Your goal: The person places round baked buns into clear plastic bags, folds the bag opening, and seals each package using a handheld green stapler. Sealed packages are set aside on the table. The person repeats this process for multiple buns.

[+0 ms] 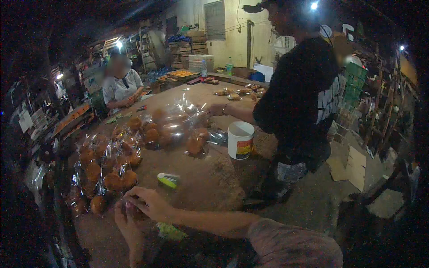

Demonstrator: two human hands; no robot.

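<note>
My left hand [127, 225] and my right hand [149, 203] meet at the lower left of the table, fingers pinched together beside clear bags of brown round buns [111, 181]. What they grip is too small to make out. A white-and-green hand-sized tool [167, 181] lies just beyond my right hand. A green leafy-looking item [170, 230] shows beneath my right forearm.
A co-worker [297, 85] in black reaches over bagged buns [178, 125] beside a white bucket [240, 143]. Another person [120, 85] is across the brown table [205, 178]. Small packs [234, 94], bottles [229, 67] and trays [183, 73] are at the back.
</note>
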